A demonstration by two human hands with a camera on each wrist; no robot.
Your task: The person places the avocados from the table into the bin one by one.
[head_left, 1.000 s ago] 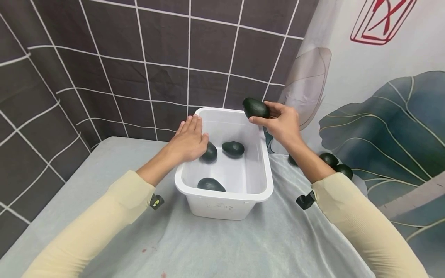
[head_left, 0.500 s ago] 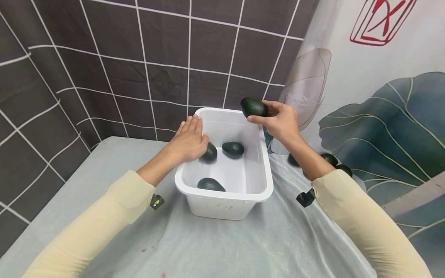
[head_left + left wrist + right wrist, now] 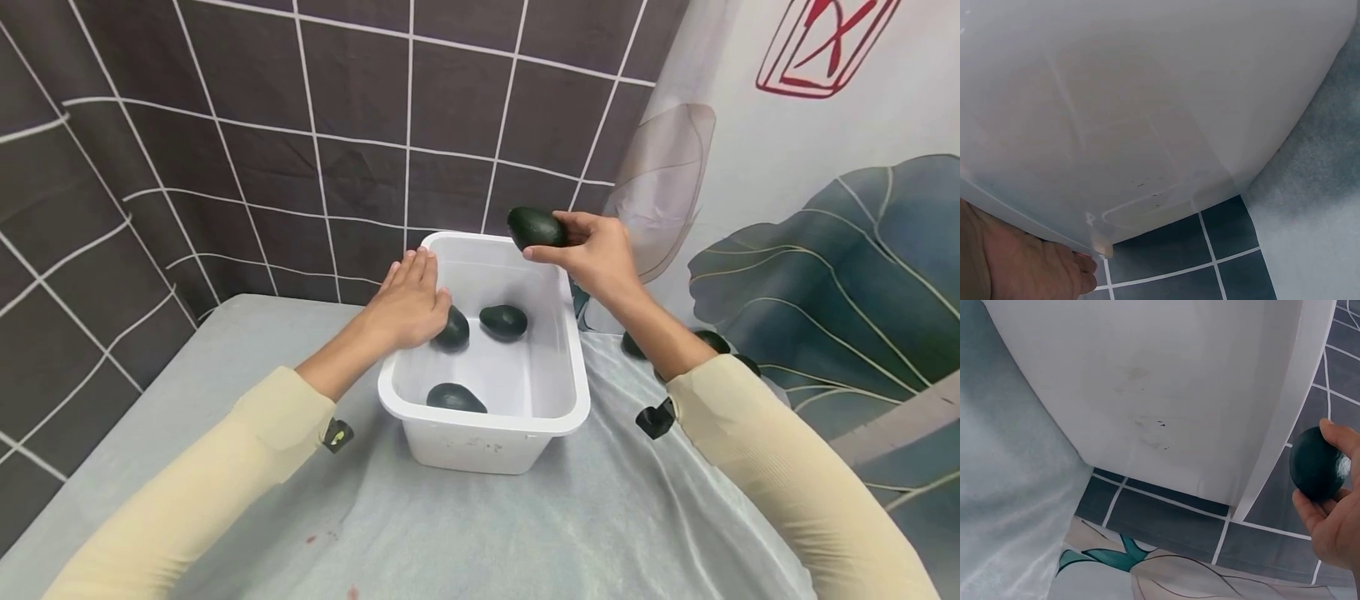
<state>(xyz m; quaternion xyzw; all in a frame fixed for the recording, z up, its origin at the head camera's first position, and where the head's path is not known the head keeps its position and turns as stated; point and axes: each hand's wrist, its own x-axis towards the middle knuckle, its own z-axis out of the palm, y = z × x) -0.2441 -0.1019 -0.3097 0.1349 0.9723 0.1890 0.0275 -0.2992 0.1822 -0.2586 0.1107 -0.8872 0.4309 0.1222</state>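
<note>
A dark green avocado (image 3: pixel 536 227) is pinched between the thumb and fingers of my right hand (image 3: pixel 600 254), up over the far right corner of a white plastic tub (image 3: pixel 483 446). In the right wrist view the same avocado (image 3: pixel 1316 464) shows beyond the tub's rim. My left hand (image 3: pixel 408 308) rests with straight fingers on the tub's left rim. Inside the tub lie three avocados: one (image 3: pixel 503 322) toward the middle, one (image 3: pixel 453 330) partly hidden by my left hand, and one (image 3: pixel 455 397) near the front wall.
More avocados (image 3: pixel 633 346) lie on the cloth-covered table (image 3: pixel 480 533) to the right of the tub, partly behind my right forearm. A dark tile-patterned curtain (image 3: pixel 360 92) hangs behind the tub, and a floral-printed one (image 3: pixel 825 250) hangs at the right.
My right hand has moved a little left with its avocado, farther over the tub's far right corner. The left hand and the avocados in the tub have stayed put.
</note>
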